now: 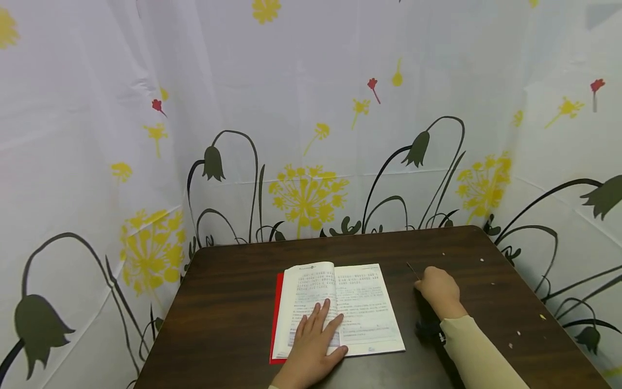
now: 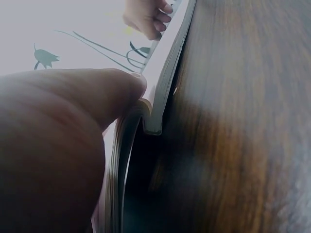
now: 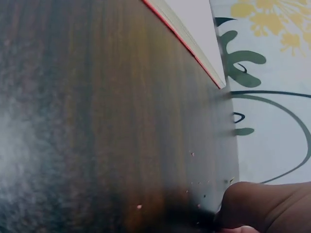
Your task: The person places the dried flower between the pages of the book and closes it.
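An open book [image 1: 366,308] with printed pages and a red cover lies on the dark wooden table. Spread over its left page and centre fold is my left hand [image 1: 313,346], fingers extended, pressing lightly on the paper. The left wrist view shows the thumb [image 2: 116,92] at the book's lower edge by the spine. Right of the book, my right hand [image 1: 439,292] is low over the table with curled fingers. It pinches a thin dark stick [image 1: 412,269], whose far end sticks out beyond the fingers; I cannot tell its kind.
Small pale bits [image 1: 518,333] are scattered over the right side of the table [image 1: 228,302]. More crumbs [image 3: 139,207] show near the right hand in the right wrist view. Behind the table hangs a white curtain [image 1: 301,108] printed with flowers.
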A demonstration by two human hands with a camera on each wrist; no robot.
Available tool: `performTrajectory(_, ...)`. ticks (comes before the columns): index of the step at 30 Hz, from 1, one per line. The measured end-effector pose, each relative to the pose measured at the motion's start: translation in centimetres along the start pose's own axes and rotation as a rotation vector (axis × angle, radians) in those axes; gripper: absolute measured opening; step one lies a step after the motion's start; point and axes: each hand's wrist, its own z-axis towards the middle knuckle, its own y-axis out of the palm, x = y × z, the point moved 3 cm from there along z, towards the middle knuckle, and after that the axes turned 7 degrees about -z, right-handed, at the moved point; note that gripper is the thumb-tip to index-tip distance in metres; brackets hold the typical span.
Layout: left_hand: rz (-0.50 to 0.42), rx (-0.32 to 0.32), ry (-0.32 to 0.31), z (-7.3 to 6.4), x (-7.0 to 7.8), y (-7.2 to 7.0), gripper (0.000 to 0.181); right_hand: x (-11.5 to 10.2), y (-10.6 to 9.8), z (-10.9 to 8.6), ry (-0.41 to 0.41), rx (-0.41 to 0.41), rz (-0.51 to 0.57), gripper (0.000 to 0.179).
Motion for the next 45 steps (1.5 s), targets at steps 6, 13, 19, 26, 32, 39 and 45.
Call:
performTrajectory(6, -0.006, 0.011, -0.001, 0.0, 0.0, -0.1, 0.068, 0.4, 0.9, 0.0, 0.007, 0.056, 0.080, 0.054)
performTrajectory(13, 0.018, 0.010, 0.004, -0.1, 0.2, -0.2, 0.067, 0.4, 1.4, -2.2, -0.012, 0.146, 0.141, 0.027)
performTrajectory(19, 0.020, 0.021, 0.004, -0.2, 0.4, -0.2, 0.067, -2.2, 1.5, -5.3, -0.022, 0.119, 0.263, 0.019)
performTrajectory(26, -0.009, 0.070, -0.011, 0.1, 0.1, 0.2, 0.094, -9.0, 3.4, -9.3, -0.162, 0.289, 0.383, 0.009)
performTrajectory(32, -0.034, 0.191, -0.025, 0.4, -0.3, 0.4, 0.102, -13.4, 7.2, -10.2, -0.081, 0.049, 0.779, 0.008)
performTrajectory(39, -0.065, 0.422, -0.397, -0.1, -3.2, -1.9, 0.109, -13.5, 9.1, -9.5, -0.168, -0.109, 0.810, 0.018)
performTrajectory(45, 0.010, 0.397, -0.583, -0.6, -6.2, -6.0, 0.087, -12.1, 9.2, -8.9, -0.290, -0.324, 1.021, 0.027)
